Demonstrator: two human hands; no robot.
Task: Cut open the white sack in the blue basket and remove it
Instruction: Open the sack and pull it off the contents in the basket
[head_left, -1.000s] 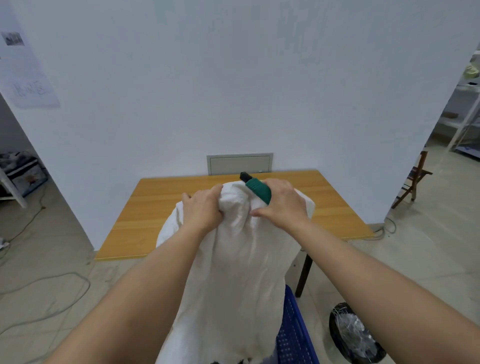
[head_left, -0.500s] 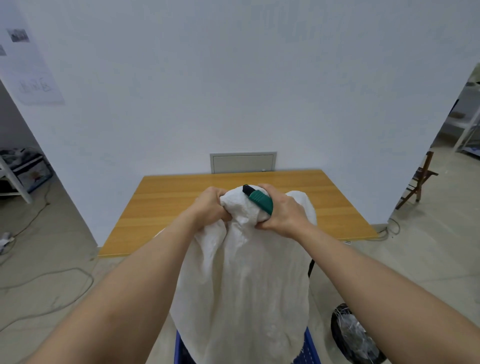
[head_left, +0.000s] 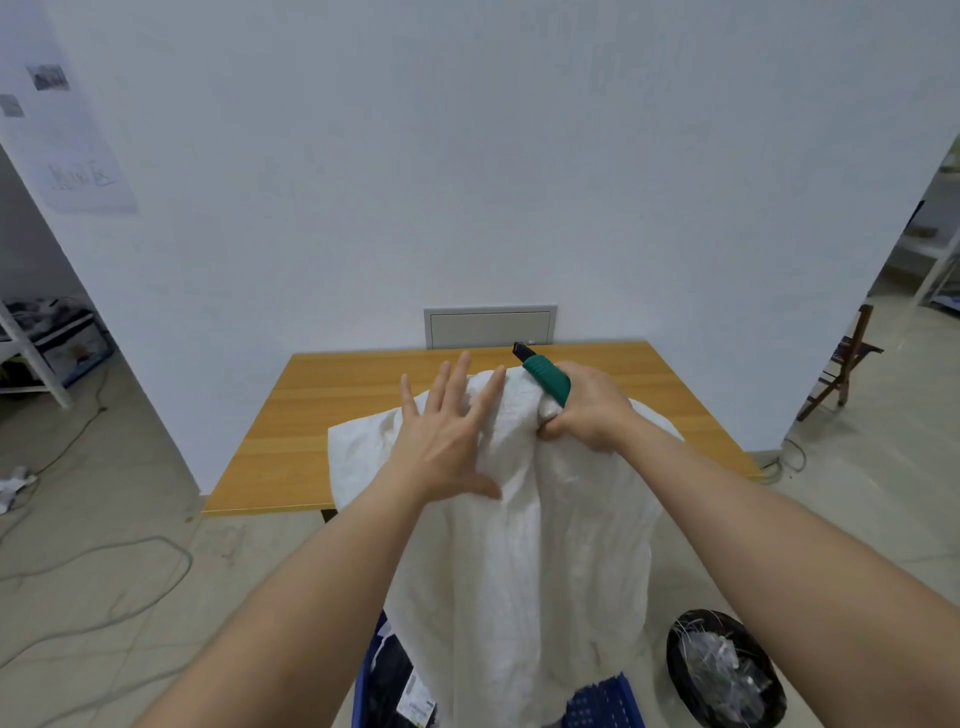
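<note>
Two bare hands meet at the top of the white sack (head_left: 519, 545), which we see as our landmark. Its cloth is coarse and woven, crumpled into long vertical folds, and it hangs as a tall limp drape from its bunched top down into the blue basket (head_left: 602, 701) below it. That basket is perforated plastic, and only its rim and a wall show under the sack's lower edge. Our right hand (head_left: 587, 410) grips a wad of the sack's top, fingers curled tight, together with a green-handled utility knife (head_left: 543, 376) whose dark tip points up and away from the sack. Our left hand (head_left: 447, 431) lies against the sack's upper left side with fingers straight and spread, its grip wide and holding nothing. Behind the sack stands a wooden table (head_left: 311, 415) with a smooth, flat, rectangular top. Right of the sack's foot sits a round black bin (head_left: 724, 670) with clear crinkled plastic in it.
</note>
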